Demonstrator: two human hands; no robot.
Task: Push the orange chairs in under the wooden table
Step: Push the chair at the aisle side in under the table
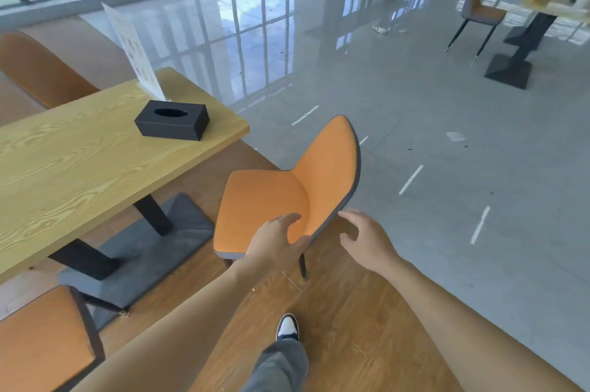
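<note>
Standing pulled out from the table [95, 149], just off its near right corner: one orange chair [281, 200], seat turned toward the table, backrest angled away to the right, seat not under the tabletop. Left hand [277, 241] clamped on the near edge of that chair's backrest, thumb on the orange front, fingers wrapped behind the grey rim. Right hand [367, 241] just right of the same edge, fingers spread and slightly curled, fingertip at or almost at the rim; contact cannot be told. Both forearms bare, reaching in from the lower edge.

At the table's near left side, lower left: a second chair [44, 337], only its orange back showing, close beside the table's dark base [137, 251]. Beyond the table, far side: an orange bench [38, 69] with a rounded back.

On the table, toward its far right end: a black tissue box [172, 120], opening up, and just behind it an upright menu stand [134, 50].

Under the table and chairs: wood-look floor. Right of the table: glossy grey tiles, with white marks along the boundary. Well right of the table, far off: another chair [479, 5] beside another table [555, 5]. Below the held chair: one trouser leg and a white-toed shoe [287, 326].
</note>
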